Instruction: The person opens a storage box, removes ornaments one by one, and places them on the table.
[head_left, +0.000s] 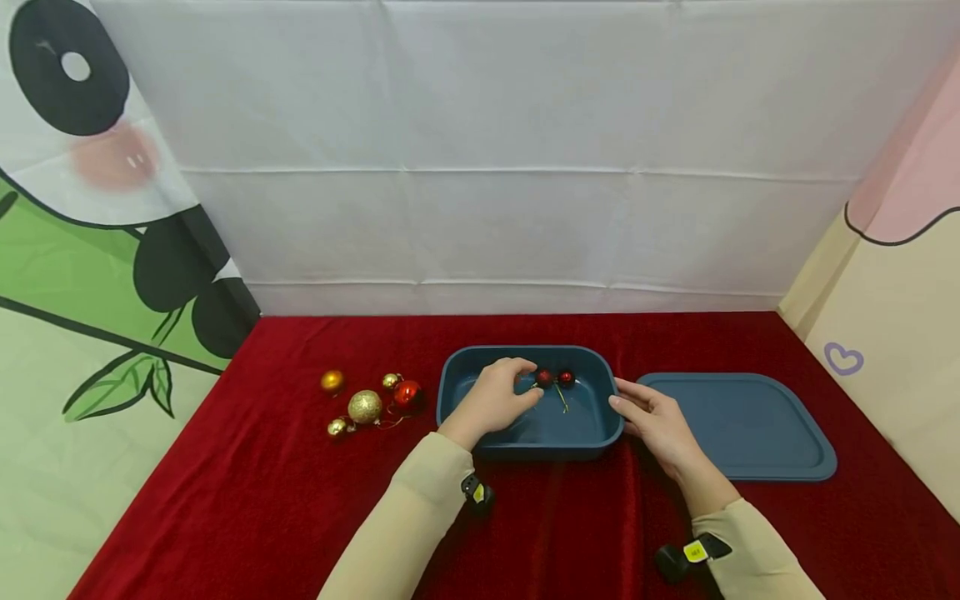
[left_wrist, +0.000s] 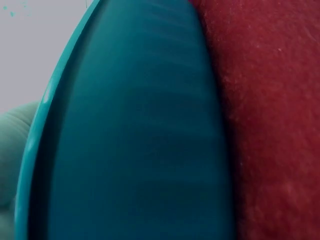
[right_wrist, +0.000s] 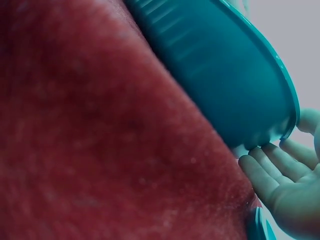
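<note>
A blue rectangular container [head_left: 555, 450] stands on the red cloth. Over its inside is my left hand [head_left: 491, 400], its thumb and forefinger spread apart beside two small dark red ornament balls [head_left: 566, 379] lying in the container. Whether a fingertip touches the nearer ball is hard to tell. At the container's right end, my right hand [head_left: 660, 425] holds the rim, thumb on top and fingers against the outer wall. The right wrist view shows these fingers [right_wrist: 285, 165] along the wall's outside. In the left wrist view the container's outer wall [left_wrist: 140, 125] hides most of the left hand.
Left of the container lie several ornament balls: a glittery gold one [head_left: 365, 407], a shiny red one [head_left: 407, 394], an orange-gold one [head_left: 332, 382] and smaller gold ones. A flat blue lid [head_left: 742, 425] lies to the right. White fabric [head_left: 510, 225] hangs behind.
</note>
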